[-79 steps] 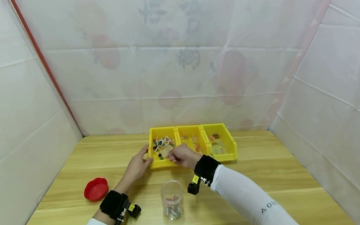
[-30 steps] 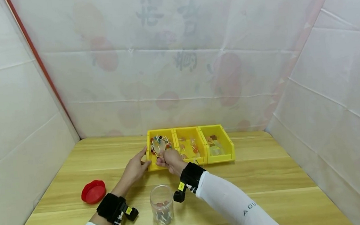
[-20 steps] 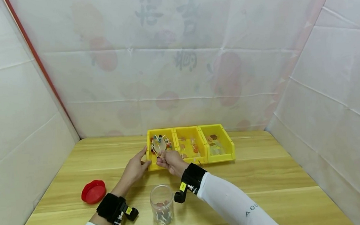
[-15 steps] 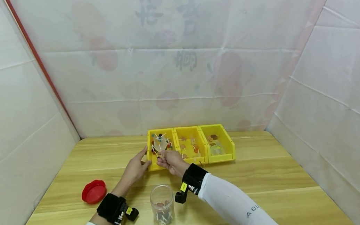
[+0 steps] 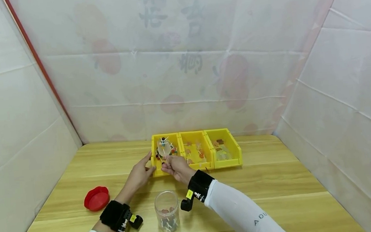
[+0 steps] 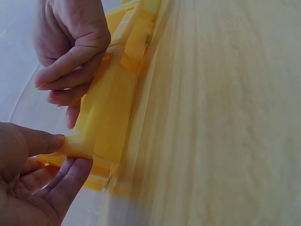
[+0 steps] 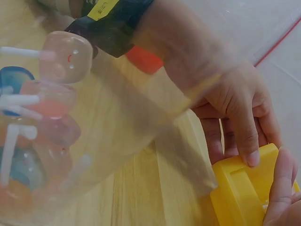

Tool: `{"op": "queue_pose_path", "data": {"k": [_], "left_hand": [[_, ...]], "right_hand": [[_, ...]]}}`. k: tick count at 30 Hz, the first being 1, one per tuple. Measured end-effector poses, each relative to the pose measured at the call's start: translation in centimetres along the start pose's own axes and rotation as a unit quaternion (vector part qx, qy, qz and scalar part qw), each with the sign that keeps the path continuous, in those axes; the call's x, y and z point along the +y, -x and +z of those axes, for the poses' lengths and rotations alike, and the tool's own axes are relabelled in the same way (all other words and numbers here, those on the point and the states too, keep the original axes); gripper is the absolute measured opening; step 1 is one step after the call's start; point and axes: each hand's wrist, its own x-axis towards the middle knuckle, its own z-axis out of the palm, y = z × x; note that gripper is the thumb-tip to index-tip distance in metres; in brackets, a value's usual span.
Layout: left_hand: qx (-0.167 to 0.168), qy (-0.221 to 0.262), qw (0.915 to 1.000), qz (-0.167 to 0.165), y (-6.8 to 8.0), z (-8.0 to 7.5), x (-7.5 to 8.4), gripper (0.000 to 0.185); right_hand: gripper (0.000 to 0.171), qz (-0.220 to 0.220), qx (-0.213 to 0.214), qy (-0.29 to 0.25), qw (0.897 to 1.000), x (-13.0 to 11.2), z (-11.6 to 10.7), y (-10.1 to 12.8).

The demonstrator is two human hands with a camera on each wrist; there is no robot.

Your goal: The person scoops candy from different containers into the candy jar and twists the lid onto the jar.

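Note:
A yellow three-part bin set stands at the back of the table. My left hand grips the front left corner of its left bin, thumb above and fingers beneath in the left wrist view. With bent fingers my right hand pinches what looks like a pale, translucent spoon over that bin; its handle is mostly hidden. Several small lollipops with white sticks lie on and around the spoon. A clear jar, part filled with lollipops, stands in front of my right hand and looms large in the right wrist view.
Orange lollipops lie in the middle bin. The right bin holds brown and pale yellowish pieces. A red scalloped lid rests on the wood-grain table at the left. White sheeting closes off the back and sides.
My right hand has shifted left with the spoon, and lollipops now sit on it at the back of the left bin. The jar stands slightly further left. My left hand keeps its grip.

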Motion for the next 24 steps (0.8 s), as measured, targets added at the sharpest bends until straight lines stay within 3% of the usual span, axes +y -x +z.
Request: {"op": "queue_pose_path", "data": {"k": [24], "left_hand": [[0.004,-0.011,0.9999,-0.001,0.2,0.1,0.0,0.07]], "right_hand": [[0.039,-0.038,-0.049,0.047,0.997,0.8,-2.0,1.4]]}}
